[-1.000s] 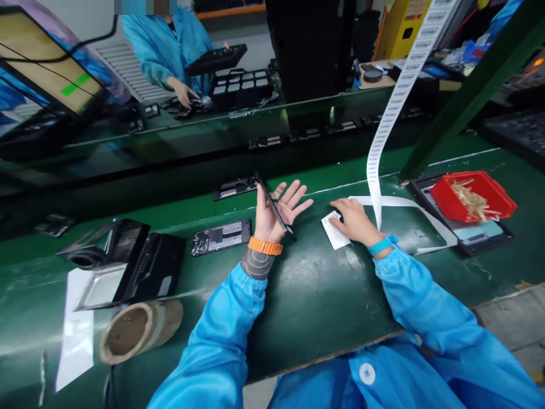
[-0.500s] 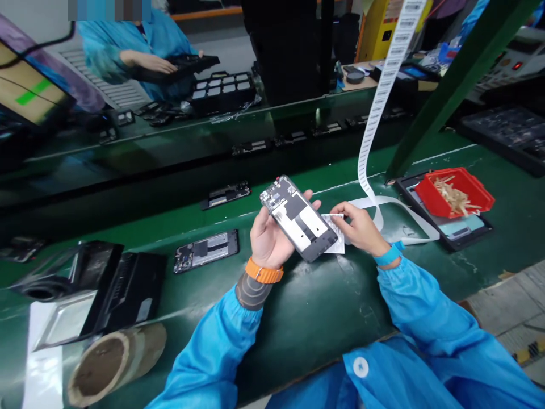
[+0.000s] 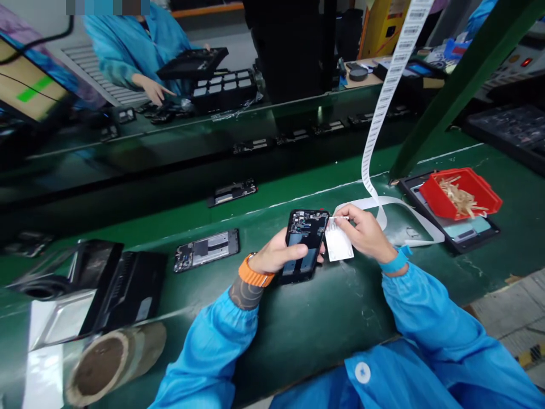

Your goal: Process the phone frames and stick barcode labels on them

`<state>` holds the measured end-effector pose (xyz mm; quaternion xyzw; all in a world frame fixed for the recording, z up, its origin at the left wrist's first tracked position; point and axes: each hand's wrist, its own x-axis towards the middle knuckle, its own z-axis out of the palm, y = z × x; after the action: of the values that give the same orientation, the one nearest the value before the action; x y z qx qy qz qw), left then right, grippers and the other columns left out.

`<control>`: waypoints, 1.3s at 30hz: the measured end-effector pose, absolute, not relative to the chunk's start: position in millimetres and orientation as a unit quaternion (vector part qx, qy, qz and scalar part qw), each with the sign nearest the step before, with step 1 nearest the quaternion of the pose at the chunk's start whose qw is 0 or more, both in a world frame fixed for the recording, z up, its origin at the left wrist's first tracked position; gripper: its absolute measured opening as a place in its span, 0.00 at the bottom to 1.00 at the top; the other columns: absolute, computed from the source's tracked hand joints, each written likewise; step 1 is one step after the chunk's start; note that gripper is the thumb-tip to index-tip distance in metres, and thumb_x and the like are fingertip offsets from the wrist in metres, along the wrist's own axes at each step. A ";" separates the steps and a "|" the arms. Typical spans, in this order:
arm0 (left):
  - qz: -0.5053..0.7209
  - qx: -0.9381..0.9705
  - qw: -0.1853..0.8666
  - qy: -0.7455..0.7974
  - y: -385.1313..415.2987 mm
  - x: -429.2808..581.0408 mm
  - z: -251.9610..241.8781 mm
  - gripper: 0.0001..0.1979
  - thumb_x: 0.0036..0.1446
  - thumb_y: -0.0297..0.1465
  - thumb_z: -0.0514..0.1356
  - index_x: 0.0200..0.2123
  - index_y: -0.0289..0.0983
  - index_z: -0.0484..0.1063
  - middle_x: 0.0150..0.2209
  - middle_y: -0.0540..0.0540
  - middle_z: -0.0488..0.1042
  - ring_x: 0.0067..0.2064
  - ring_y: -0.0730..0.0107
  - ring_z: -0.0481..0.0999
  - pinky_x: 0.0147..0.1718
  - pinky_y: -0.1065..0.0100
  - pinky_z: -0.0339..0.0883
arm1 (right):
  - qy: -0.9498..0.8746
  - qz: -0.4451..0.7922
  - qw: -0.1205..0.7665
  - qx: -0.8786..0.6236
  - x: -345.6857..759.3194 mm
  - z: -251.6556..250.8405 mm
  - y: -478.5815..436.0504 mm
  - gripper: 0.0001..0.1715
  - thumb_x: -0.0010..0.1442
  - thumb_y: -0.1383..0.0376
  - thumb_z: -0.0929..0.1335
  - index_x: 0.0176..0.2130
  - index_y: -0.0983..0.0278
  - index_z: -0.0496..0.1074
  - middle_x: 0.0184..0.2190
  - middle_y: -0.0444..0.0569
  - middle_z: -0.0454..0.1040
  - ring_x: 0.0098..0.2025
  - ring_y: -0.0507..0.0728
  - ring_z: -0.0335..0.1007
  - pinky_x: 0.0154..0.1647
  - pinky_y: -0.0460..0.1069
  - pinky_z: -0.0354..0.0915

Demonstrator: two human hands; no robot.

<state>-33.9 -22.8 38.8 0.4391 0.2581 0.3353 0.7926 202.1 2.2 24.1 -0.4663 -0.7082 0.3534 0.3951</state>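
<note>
My left hand (image 3: 276,253) is wrapped round an opened phone (image 3: 307,230), thumb across its face, with the circuit board showing at its upper end. Just right of the phone, my right hand (image 3: 361,230) pinches the top edge of a small white sheet (image 3: 339,241), which hangs down from the fingertips. Faint marks show along the sheet's upper part; I cannot read them. Another opened phone (image 3: 206,250) lies on the bench to the left of my left hand. Behind my right hand, a long strip of barcode labels (image 3: 389,85) comes down and curls on the bench.
A red bin (image 3: 489,199) of pale strips sits on a dark tray at the right, near a slanted green post (image 3: 443,96). More opened phones (image 3: 233,193) lie along the sunken lane. A cardboard tube (image 3: 145,346) stands front left. Across, a co-worker's hand (image 3: 153,88) reaches down beside a black tray.
My left hand has turned the phone more upright and brought it lower, its thumb now over the face. The white sheet shows more fully. The co-worker's hand has dropped from the tray.
</note>
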 end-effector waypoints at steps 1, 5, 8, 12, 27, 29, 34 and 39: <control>0.334 0.442 0.792 0.258 -22.4 -32.6 38.2 0.27 0.51 0.42 0.71 0.51 0.35 0.73 0.41 0.36 0.79 0.37 0.53 0.82 0.36 0.59 0.76 | -0.711 0.351 0.391 -0.468 201.9 24.8 1.8 0.09 0.67 0.60 0.65 0.36 0.62 0.70 0.31 0.45 0.74 0.31 0.53 0.68 0.31 0.48 0.61; 0.340 0.452 0.782 0.261 -20.2 -28.7 38.6 0.28 0.52 0.42 0.70 0.53 0.35 0.74 0.41 0.37 0.80 0.36 0.56 0.82 0.36 0.61 0.76 | -0.737 0.308 0.400 -0.449 202.1 29.1 1.6 0.05 0.65 0.63 0.66 0.38 0.62 0.71 0.35 0.47 0.74 0.36 0.55 0.69 0.36 0.50 0.64; 0.332 0.460 0.780 0.263 -19.2 -27.7 36.5 0.27 0.52 0.43 0.70 0.51 0.33 0.76 0.40 0.36 0.80 0.36 0.57 0.82 0.36 0.62 0.76 | -0.765 0.253 0.393 -0.444 202.3 31.1 1.6 0.04 0.63 0.67 0.66 0.40 0.61 0.71 0.39 0.49 0.73 0.40 0.57 0.69 0.39 0.52 0.66; 0.328 0.417 0.798 0.287 -18.4 -25.9 25.1 0.33 0.50 0.52 0.68 0.50 0.32 0.75 0.39 0.34 0.80 0.33 0.56 0.82 0.31 0.63 0.76 | -0.795 0.159 0.371 -0.452 199.9 26.5 0.7 0.05 0.64 0.68 0.65 0.37 0.61 0.72 0.37 0.51 0.75 0.43 0.60 0.69 0.47 0.55 0.65; 0.288 0.190 0.900 0.264 -6.7 -16.7 20.5 0.41 0.62 0.61 0.43 0.53 0.31 0.73 0.33 0.36 0.80 0.32 0.60 0.81 0.36 0.59 0.76 | -0.830 0.049 0.311 -0.460 191.9 0.6 6.9 0.08 0.65 0.69 0.64 0.34 0.62 0.70 0.39 0.54 0.77 0.44 0.64 0.68 0.44 0.58 0.60; 0.285 0.186 0.899 0.277 -5.0 -16.1 19.5 0.41 0.61 0.62 0.44 0.51 0.31 0.74 0.33 0.36 0.80 0.32 0.59 0.81 0.35 0.59 0.76 | -0.829 0.068 0.311 -0.459 192.7 1.0 8.0 0.07 0.64 0.69 0.64 0.34 0.62 0.69 0.38 0.54 0.76 0.44 0.64 0.67 0.44 0.59 0.61; 0.319 0.173 0.870 0.334 2.5 -19.4 14.9 0.37 0.61 0.61 0.46 0.43 0.33 0.75 0.30 0.39 0.78 0.29 0.60 0.80 0.32 0.57 0.77 | -0.788 0.148 0.394 -0.449 194.1 17.8 1.8 0.05 0.64 0.67 0.64 0.34 0.60 0.68 0.38 0.53 0.75 0.45 0.63 0.68 0.48 0.59 0.63; 0.431 0.179 0.822 0.327 6.1 -17.9 24.1 0.42 0.63 0.61 0.38 0.47 0.32 0.74 0.34 0.36 0.79 0.31 0.59 0.80 0.32 0.59 0.76 | -0.603 0.434 0.488 -0.458 175.2 26.2 -14.5 0.08 0.62 0.62 0.69 0.32 0.61 0.69 0.26 0.43 0.70 0.28 0.53 0.66 0.32 0.50 0.63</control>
<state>-17.9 6.1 24.1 0.1790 0.3270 0.4311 0.8217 175.2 -14.5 26.2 -0.4584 -0.6029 0.4337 0.4882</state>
